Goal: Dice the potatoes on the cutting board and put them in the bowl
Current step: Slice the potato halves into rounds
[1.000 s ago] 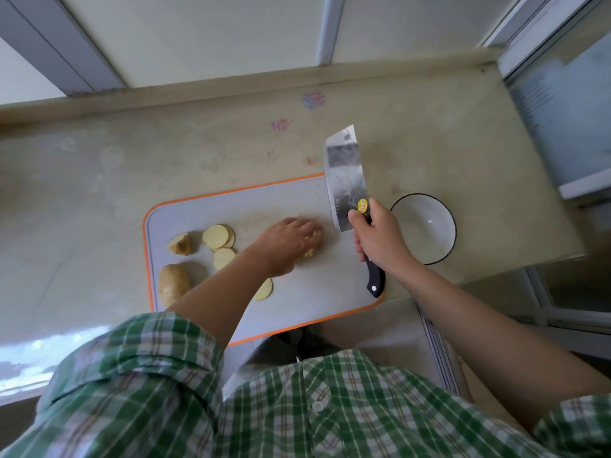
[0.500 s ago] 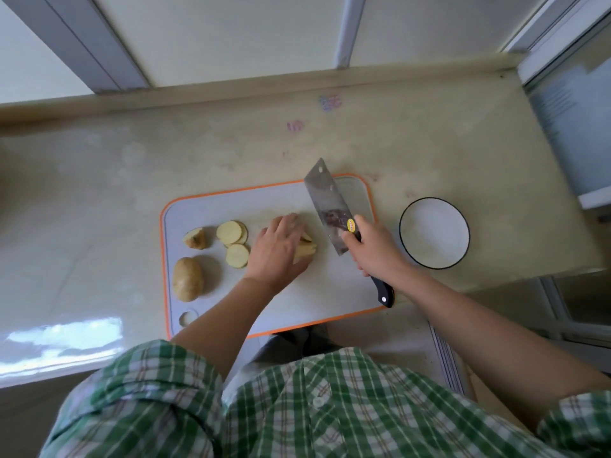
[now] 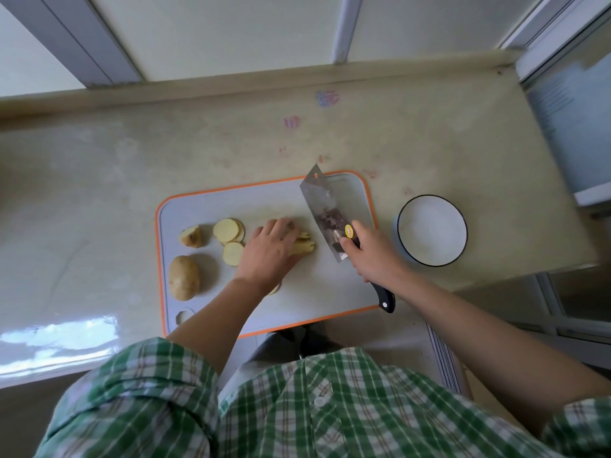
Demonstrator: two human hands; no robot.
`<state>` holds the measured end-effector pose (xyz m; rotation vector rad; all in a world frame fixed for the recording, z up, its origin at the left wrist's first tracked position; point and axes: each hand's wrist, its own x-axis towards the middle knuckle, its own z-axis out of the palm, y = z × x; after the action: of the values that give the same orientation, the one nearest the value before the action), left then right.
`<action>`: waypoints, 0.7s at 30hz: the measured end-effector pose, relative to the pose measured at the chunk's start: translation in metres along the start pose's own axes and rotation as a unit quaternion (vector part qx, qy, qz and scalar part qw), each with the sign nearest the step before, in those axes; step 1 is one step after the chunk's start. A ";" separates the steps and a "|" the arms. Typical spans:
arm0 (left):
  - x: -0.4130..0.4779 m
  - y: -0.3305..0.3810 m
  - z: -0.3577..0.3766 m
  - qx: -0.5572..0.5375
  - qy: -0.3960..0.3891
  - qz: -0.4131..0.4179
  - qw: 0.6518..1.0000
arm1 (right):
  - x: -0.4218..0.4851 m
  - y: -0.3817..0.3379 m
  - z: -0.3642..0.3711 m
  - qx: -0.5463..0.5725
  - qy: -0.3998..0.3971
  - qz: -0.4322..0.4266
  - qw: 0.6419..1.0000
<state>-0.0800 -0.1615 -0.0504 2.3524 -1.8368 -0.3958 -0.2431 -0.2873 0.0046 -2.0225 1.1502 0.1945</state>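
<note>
Head view: a cut potato stack (image 3: 302, 247) is being held down near the middle of the cutting board (image 3: 330, 292) by the left hand (image 3: 267, 251), with the fingers being curled over its top. The cleaver (image 3: 325, 209) is being gripped by the right hand (image 3: 370, 256) where handle meets blade. Its blade is being held tilted just right of the stack, seemingly apart from it.

Trouble is being risked mainly at the left fingertips, which are being kept close to the end facing the blade; a chop coming down too near them could nick a finger. The stack looks loosely layered, so it could slide apart under pressure and give uneven dice. The bowl (image 3: 432, 230) is being left on the counter, right of the board, so pieces could be dropped in the gap during transfer.

The stack's long axis is being laid roughly left to right, its free end pointing right toward the cleaver. The cleaver is being held diagonally, tip far-left, handle near-right, crossing that axis.
</note>
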 end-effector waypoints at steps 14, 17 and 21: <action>-0.008 0.018 0.005 -0.071 0.021 -0.087 0.993 | -0.013 -0.005 0.037 -0.194 0.062 -0.121 0.972; -0.007 0.017 0.004 -0.070 0.031 -0.088 0.993 | -0.006 -0.006 0.027 -0.133 0.104 -0.114 0.979; 0.001 0.017 0.000 -0.066 0.050 -0.053 0.995 | 0.002 0.000 0.003 -0.049 0.162 -0.076 0.983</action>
<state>-0.0953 -0.1668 -0.0460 2.3411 -1.5951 -0.3906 -0.2418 -0.2865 0.0018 -2.2774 1.1925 -0.1647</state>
